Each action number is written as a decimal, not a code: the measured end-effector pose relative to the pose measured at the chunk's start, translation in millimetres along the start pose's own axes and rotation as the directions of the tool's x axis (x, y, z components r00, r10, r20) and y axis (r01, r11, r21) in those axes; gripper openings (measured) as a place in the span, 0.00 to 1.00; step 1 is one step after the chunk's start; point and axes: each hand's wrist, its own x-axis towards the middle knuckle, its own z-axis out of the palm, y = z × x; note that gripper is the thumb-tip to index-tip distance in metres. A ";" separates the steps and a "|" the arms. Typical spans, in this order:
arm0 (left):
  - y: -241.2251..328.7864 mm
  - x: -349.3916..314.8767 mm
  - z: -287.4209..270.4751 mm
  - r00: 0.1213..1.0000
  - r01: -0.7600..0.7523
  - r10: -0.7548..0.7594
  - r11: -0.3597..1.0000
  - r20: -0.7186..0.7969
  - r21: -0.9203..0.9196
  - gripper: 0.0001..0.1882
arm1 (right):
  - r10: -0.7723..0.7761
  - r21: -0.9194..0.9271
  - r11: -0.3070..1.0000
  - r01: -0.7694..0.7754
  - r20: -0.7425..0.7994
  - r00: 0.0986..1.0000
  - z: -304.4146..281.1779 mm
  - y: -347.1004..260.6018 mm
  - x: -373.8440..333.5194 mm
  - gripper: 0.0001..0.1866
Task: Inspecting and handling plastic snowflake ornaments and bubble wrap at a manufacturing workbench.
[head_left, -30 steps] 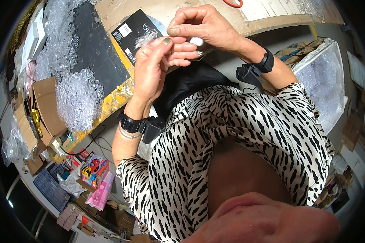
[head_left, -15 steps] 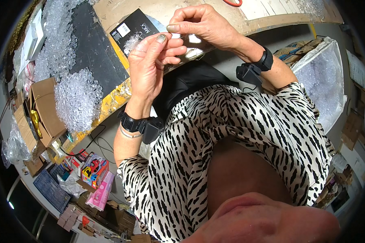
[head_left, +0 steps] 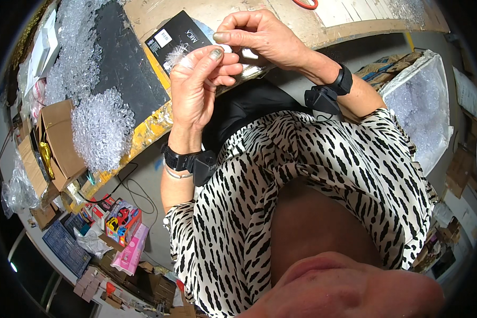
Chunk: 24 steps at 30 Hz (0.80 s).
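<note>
Above the front edge of the worktable, my two hands are close together. My left hand [head_left: 201, 74] has its thumb and index finger pressed together, the other fingers curled loosely. A tuft of thin, whitish clear strands [head_left: 177, 54] sticks out from its far left side, apparently held in it. Just right of that pinch is my right hand [head_left: 262, 41], thumb and index finger closed at the tips; anything between them is too small to make out. Behind the hands a flat black box [head_left: 176, 38] with a white label lies on the table.
Heaps of clear plastic pieces [head_left: 103, 127] cover the table's left side, beside a black mat [head_left: 127, 63]. An open cardboard box [head_left: 61, 143] stands at the left. Red-handled scissors [head_left: 306, 4] show at the far edge. A white sack of clear pieces [head_left: 421, 106] is at the right.
My right hand has shifted slightly left and down, its fingertips now nearer the left hand's pinch. The left forearm has moved a little right.
</note>
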 end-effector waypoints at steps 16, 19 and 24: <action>1.7 2.7 -11.8 0.988 -0.097 0.063 0.965 -0.142 -0.245 0.08 | 0.140 0.026 0.990 -0.139 -0.038 0.989 -1.9 -0.6 -7.0 0.12; 2.6 3.4 -14.7 0.983 -0.103 0.054 0.954 -0.175 -0.280 0.08 | 0.064 -0.038 0.997 -0.063 0.017 0.998 -3.2 0.1 -9.8 0.11; 0.9 9.1 -27.8 0.990 -0.050 -0.014 0.891 -0.138 -0.451 0.08 | -0.407 -0.460 0.762 0.455 0.207 0.890 1.1 -2.6 -9.7 0.16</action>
